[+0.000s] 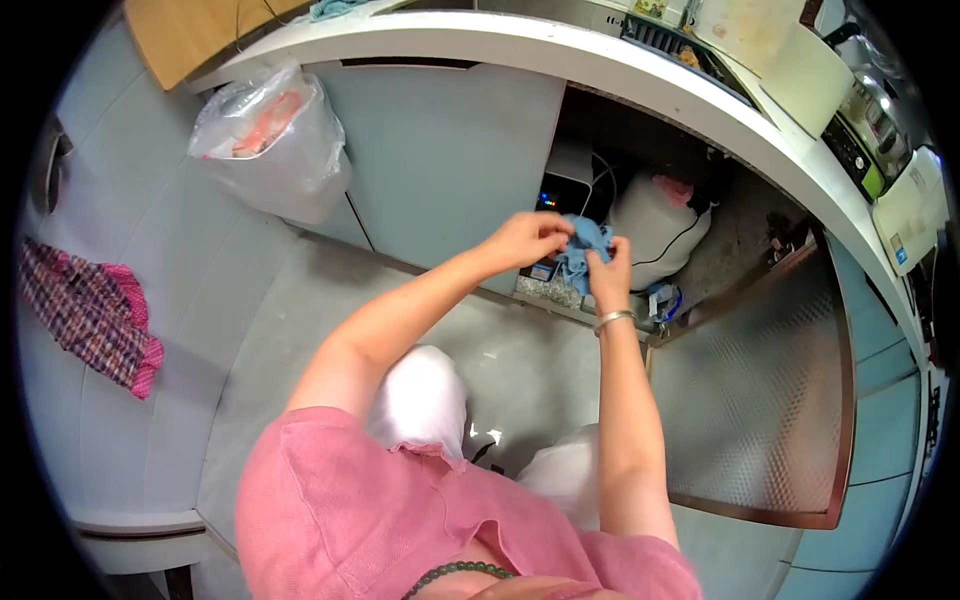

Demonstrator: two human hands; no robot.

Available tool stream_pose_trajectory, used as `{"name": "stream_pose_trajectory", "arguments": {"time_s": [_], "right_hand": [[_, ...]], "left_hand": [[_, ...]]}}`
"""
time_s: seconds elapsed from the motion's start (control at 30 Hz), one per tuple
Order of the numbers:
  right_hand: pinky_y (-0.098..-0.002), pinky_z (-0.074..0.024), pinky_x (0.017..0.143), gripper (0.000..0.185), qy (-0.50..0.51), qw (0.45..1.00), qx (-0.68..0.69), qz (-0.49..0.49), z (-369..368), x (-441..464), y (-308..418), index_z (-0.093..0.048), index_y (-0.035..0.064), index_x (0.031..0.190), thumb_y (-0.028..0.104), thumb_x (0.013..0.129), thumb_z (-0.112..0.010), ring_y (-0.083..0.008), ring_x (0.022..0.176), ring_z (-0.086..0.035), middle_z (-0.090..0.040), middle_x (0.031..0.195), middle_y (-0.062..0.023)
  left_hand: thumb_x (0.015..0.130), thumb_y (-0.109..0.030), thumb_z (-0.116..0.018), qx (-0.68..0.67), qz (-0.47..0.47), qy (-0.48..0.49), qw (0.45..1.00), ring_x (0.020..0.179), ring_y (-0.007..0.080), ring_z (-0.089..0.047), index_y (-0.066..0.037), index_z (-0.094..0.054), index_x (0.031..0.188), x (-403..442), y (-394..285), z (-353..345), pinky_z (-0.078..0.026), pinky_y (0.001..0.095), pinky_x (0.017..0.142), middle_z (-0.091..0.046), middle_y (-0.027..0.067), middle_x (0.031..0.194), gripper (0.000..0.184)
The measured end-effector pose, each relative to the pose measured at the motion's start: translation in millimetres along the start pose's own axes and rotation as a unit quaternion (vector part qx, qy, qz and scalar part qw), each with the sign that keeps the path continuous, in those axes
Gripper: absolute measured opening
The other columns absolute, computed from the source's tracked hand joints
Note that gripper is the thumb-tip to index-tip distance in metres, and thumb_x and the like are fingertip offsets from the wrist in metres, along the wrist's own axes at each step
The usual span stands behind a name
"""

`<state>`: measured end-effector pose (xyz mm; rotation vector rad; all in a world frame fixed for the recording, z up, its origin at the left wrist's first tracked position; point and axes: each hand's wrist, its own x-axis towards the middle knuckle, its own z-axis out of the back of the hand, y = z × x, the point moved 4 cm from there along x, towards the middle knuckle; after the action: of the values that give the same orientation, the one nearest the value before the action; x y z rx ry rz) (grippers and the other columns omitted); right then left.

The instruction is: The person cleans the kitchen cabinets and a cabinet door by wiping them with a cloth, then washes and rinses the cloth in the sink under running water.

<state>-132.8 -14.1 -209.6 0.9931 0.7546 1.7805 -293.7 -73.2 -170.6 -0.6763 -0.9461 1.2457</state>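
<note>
A crumpled blue cloth (583, 250) is held up between both hands, in front of the open cabinet. My left hand (527, 240) pinches its left side with the fingers bent. On the other side, my right hand (610, 275) has thumb and fingers closed on the cloth; a bracelet circles that wrist. Just behind the cloth inside the cabinet stand a box-shaped device with small lit indicators (549, 200) and a rounded white tank (650, 230). A pink cloth (673, 190) lies on top of the tank. Parts of the device are hidden by the hands and cloth.
The textured glass cabinet door (760, 390) swings out at the right. A bin with a clear plastic liner (275, 140) hangs on the cabinet front at the left. Above runs the white counter edge (480, 40). A checkered cloth (85, 315) hangs at far left.
</note>
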Motion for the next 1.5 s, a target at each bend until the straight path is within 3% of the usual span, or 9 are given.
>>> {"name": "stream_pose_trajectory", "arguments": {"time_s": [0.07,0.1,0.17,0.37,0.63,0.8,1.1,1.33,1.5], "right_hand": [[-0.0305,-0.0431,0.078,0.029,-0.067,0.94,0.327,-0.067,1.4,-2.9,-26.5,-0.046,0.0013,0.101,0.004,0.076,-0.062,-0.0184,0.084,-0.054,-0.057,0.094,-0.011],[-0.0281,-0.0441,0.076,0.031,-0.059,0.925,0.361,-0.105,2.7,-2.5,-32.5,-0.046,0.0019,0.105,0.004,0.079,-0.061,-0.0136,0.085,-0.054,-0.058,0.096,-0.0066],[-0.0268,-0.0446,0.074,0.031,-0.046,0.895,0.427,-0.124,14.2,-7.4,-15.1,-0.047,0.0018,0.107,0.003,0.079,-0.061,-0.014,0.083,-0.055,-0.058,0.094,-0.0069],[-0.0281,-0.0452,0.076,0.03,-0.045,0.871,0.469,-0.137,12.5,-0.6,-21.5,-0.048,-0.0001,0.107,0.005,0.08,-0.059,-0.0152,0.085,-0.055,-0.058,0.095,-0.0074],[-0.0275,-0.0436,0.077,0.027,-0.015,0.87,0.461,-0.172,-2.6,2.2,-23.4,-0.048,-0.0005,0.101,0.007,0.079,-0.061,-0.0149,0.086,-0.053,-0.056,0.097,-0.0073],[-0.0282,-0.043,0.079,0.037,0.03,0.855,0.49,-0.168,-33.1,2.9,-36.3,-0.047,-0.0008,0.111,0.007,0.078,-0.061,-0.0162,0.089,-0.052,-0.055,0.099,-0.0073],[-0.0309,-0.0448,0.089,0.052,0.214,0.725,0.594,-0.277,-100.9,-0.4,-42.2,-0.042,-0.005,0.128,0.008,0.081,-0.058,-0.02,0.106,-0.054,-0.056,0.117,-0.0113],[-0.0284,-0.0499,0.077,0.029,0.349,0.617,0.655,-0.26,-149.5,-20.9,-16.8,-0.055,0.0046,0.113,0.015,0.086,-0.052,-0.0143,0.091,-0.061,-0.063,0.101,-0.0048],[-0.0256,-0.0459,0.079,0.026,0.416,0.662,0.572,-0.247,-206.0,-70.2,-23.6,-0.057,0.0017,0.111,0.008,0.088,-0.045,-0.0115,0.088,-0.057,-0.062,0.1,-0.0034]], "left_hand": [[0.081,-0.022,-0.061,0.281,-0.103,-0.182,0.937,0.06,0.028,-0.061,-0.015,-0.055,0.109,-1.5,-44.5,18.6,-0.047,0.0379,0.055,-0.061,0.0078,0.065,0.029],[0.081,-0.025,-0.063,0.388,-0.105,-0.206,0.892,0.065,0.0301,-0.062,-0.012,-0.053,0.109,3.0,-50.6,21.4,-0.047,0.0404,0.055,-0.063,0.0084,0.068,0.032],[0.08,-0.029,-0.065,0.498,0.016,-0.123,0.858,0.067,0.0308,-0.064,-0.009,-0.051,0.109,17.8,-39.5,23.1,-0.049,0.0408,0.056,-0.064,0.011,0.07,0.038],[0.076,-0.029,-0.068,0.6,0.05,-0.056,0.796,0.069,0.0299,-0.065,-0.005,-0.051,0.1,39.7,-17.0,17.2,-0.05,0.0409,0.057,-0.065,0.0116,0.072,0.038],[0.08,-0.018,-0.062,0.512,0.068,-0.126,0.847,0.068,0.0346,-0.062,-0.005,-0.048,0.095,-29.4,-39.9,4.5,-0.046,0.0457,0.056,-0.061,0.0134,0.072,0.025],[0.08,-0.011,-0.057,0.491,0.056,-0.124,0.861,0.066,0.0352,-0.059,-0.008,-0.047,0.095,-67.7,-55.4,8.5,-0.043,0.0468,0.055,-0.059,0.0133,0.073,0.017],[0.08,-0.018,-0.062,0.523,0.023,-0.103,0.846,0.06,0.0302,-0.057,-0.012,-0.05,0.09,-110.6,-62.9,19.6,-0.042,0.0413,0.051,-0.056,0.0103,0.067,0.017],[0.074,-0.011,-0.069,0.523,0.034,-0.047,0.85,0.056,0.0252,-0.056,-0.009,-0.06,0.091,-120.4,-63.5,27.7,-0.043,0.0344,0.05,-0.058,0.0074,0.068,0.019],[0.075,-0.013,-0.069,0.515,0.029,-0.037,0.856,0.051,0.0233,-0.054,-0.011,-0.06,0.09,-118.8,-62.8,30.3,-0.04,0.0339,0.046,-0.054,0.007,0.061,0.018]]}}
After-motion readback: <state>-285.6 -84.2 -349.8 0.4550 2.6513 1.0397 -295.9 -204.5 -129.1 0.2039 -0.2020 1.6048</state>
